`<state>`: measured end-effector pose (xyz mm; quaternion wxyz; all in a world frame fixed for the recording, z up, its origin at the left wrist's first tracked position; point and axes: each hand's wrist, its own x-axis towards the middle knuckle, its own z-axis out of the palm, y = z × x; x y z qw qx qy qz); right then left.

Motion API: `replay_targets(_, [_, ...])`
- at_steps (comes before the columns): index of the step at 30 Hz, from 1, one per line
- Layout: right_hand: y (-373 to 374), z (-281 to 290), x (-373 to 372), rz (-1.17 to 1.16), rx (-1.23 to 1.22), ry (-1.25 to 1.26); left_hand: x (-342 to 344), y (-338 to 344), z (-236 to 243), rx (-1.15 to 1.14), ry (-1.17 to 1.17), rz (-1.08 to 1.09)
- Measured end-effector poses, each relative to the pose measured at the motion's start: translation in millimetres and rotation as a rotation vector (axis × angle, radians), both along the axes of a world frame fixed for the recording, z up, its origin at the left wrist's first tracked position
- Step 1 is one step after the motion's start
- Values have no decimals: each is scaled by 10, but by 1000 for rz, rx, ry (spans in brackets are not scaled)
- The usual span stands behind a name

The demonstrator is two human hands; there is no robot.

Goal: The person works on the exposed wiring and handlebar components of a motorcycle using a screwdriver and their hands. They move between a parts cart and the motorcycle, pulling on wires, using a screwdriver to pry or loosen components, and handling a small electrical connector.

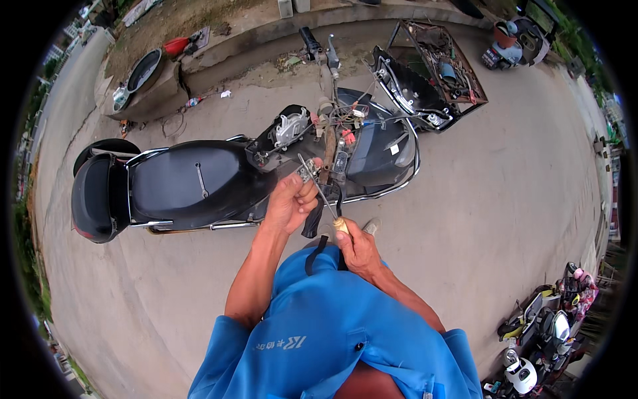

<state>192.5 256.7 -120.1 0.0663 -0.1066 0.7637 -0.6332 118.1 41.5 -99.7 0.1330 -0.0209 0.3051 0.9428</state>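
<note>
My right hand (360, 249) is closed round the pale yellow handle of a screwdriver (325, 198). Its long metal shaft runs up and left, past my left hand (291, 202). Between the fingers of that hand is a small metal part (306, 173), and the shaft crosses close by it; whether they touch I cannot tell. Both hands are over the near side of a black scooter (266, 169), whose handlebar (327, 73) is stripped of covers. Loose wires (345, 118) hang around the steering column. A wrench (201, 179) lies on the seat (222, 166).
A metal-framed cart (484, 100) with tools stands beyond the scooter, a removed panel (405, 86) leaning near it. Behind the scooter, a black basin (145, 70) sits on a concrete ledge (159, 100). Other scooters (551, 326) are parked at the lower right.
</note>
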Motion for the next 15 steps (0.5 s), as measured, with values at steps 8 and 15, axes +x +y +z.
replay_targets(8, [47,61,58,6,-6,-73,142,51,-20,-13,-32,18])
replay_targets(15, [66,54,36,-7,-21,-86,149,70,-42,10,-11,0])
